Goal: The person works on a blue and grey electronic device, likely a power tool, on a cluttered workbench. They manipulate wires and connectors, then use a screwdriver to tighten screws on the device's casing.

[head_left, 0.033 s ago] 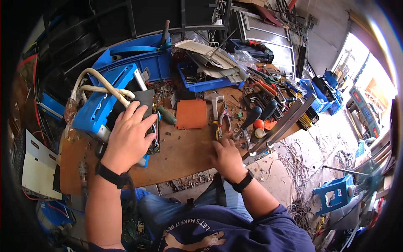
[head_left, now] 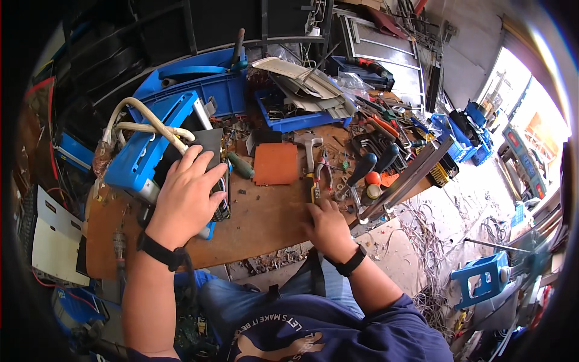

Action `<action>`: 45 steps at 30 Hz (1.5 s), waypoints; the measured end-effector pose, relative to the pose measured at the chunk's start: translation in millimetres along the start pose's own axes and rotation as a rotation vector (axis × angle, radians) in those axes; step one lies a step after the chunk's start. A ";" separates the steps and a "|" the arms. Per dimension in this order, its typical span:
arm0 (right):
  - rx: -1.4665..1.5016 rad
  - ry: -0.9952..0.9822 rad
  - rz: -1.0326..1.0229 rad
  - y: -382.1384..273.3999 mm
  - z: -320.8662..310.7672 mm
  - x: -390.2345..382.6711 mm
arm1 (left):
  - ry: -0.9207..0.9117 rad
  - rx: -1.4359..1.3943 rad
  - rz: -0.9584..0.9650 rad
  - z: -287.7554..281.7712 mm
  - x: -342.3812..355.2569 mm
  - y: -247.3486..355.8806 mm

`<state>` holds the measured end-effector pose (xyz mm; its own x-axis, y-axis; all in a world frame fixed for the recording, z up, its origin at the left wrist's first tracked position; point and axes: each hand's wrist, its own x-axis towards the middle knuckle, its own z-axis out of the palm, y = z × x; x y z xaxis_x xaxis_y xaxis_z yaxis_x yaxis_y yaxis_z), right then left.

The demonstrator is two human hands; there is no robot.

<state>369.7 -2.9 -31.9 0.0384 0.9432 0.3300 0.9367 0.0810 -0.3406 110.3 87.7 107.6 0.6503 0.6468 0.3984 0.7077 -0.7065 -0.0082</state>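
Observation:
My left hand (head_left: 186, 202) lies with fingers spread over a dark flat panel (head_left: 209, 142) and the open wiring (head_left: 225, 199) of a blue-and-silver machine (head_left: 137, 160). A thick cream hose (head_left: 151, 117) loops from the machine and ends by my fingertips. At the bench's front, my right hand (head_left: 330, 229) is curled with its fingers bent down. Just beyond its fingers are the handles of pliers (head_left: 325, 172) and a yellow-and-black handle (head_left: 313, 188). Whatever the curled fingers hold, if anything, is hidden under them. A hammer (head_left: 309, 151) rests beyond the pliers.
An orange-brown square sheet (head_left: 275, 163) and a green handle (head_left: 241, 165) lie mid-bench. Screwdrivers (head_left: 362, 169), a red ball (head_left: 373, 178) and an upright metal bar (head_left: 416, 175) stand right. Blue crates (head_left: 211, 96) line the back; tangled wire (head_left: 422, 259) covers the floor.

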 end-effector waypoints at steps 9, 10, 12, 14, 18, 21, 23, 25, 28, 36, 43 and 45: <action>0.454 -0.449 -0.118 -7.8 -60.4 -44.8 | -0.035 -0.024 0.036 -0.6 0.8 15.5; 0.410 -0.453 -0.133 1.4 -57.1 -49.7 | -0.031 -0.008 0.034 0.5 -1.4 16.3; 0.353 -0.470 -0.130 6.5 -60.0 -52.2 | -0.039 0.010 0.030 0.7 -2.5 19.5; 0.328 -0.460 -0.128 8.9 -59.8 -54.6 | -0.062 0.016 0.022 0.0 -2.3 22.9; 0.413 -0.376 -0.158 -4.4 -43.5 -48.2 | -0.068 0.032 -0.001 -1.3 -2.1 25.9; 0.523 -0.367 -0.171 -29.0 -34.0 -31.0 | -0.056 0.010 -0.006 -0.8 0.3 23.5; 0.659 -0.314 -0.157 -48.4 -23.5 -15.1 | -0.067 0.005 -0.020 -1.5 4.4 23.4; 0.700 -0.167 -0.192 -72.4 -13.8 8.7 | -0.077 0.009 -0.044 -3.4 7.0 23.6; 0.836 0.176 -0.254 -103.3 18.2 45.3 | -0.086 0.025 -0.064 -8.2 8.7 19.4; 0.135 -0.252 0.034 -69.2 52.7 167.9 | -0.056 -0.001 0.039 -10.3 11.1 3.3; -0.030 -0.377 0.099 -64.6 90.1 198.4 | -0.099 -0.037 0.028 -11.6 19.7 -5.5; -0.031 -0.380 0.114 -66.2 93.7 200.8 | -0.108 -0.037 0.023 -11.7 21.2 -7.4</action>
<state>282.8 211.4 -25.6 0.0162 0.9981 -0.0600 0.9441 -0.0351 -0.3279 115.6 103.4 126.8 0.6935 0.6564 0.2968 0.6831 -0.7301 0.0184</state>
